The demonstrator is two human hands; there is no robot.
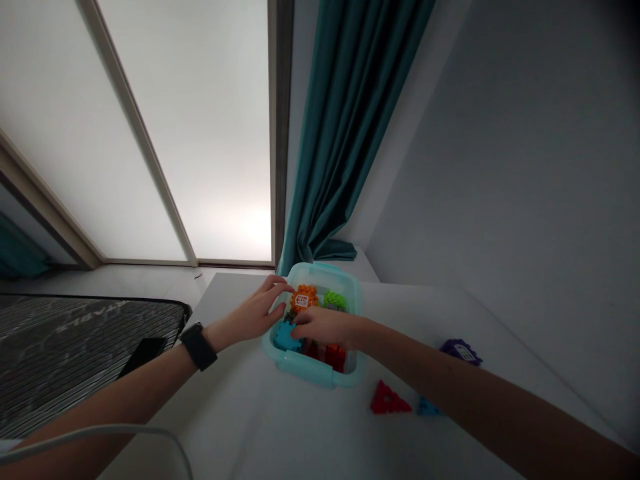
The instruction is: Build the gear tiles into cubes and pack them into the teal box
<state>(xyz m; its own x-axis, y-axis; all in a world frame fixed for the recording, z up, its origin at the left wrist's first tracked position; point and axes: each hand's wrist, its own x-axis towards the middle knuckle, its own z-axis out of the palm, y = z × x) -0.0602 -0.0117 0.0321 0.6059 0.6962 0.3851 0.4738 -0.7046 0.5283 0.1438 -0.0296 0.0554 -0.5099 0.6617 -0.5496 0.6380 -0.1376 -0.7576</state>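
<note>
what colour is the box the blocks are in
The plastic storage box is pale aqua, seen best in the head view.

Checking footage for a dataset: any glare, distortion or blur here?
Head view: the frosted window is blown out with glare near its bottom; wide-angle distortion tilts its frame; the plastic box stays fairly sharp; the wall darkens toward the corner.

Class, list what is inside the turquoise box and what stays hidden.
An orange block, green block, blue block and red blocks sit in the box; the left hand and right hand hide its middle.
</note>
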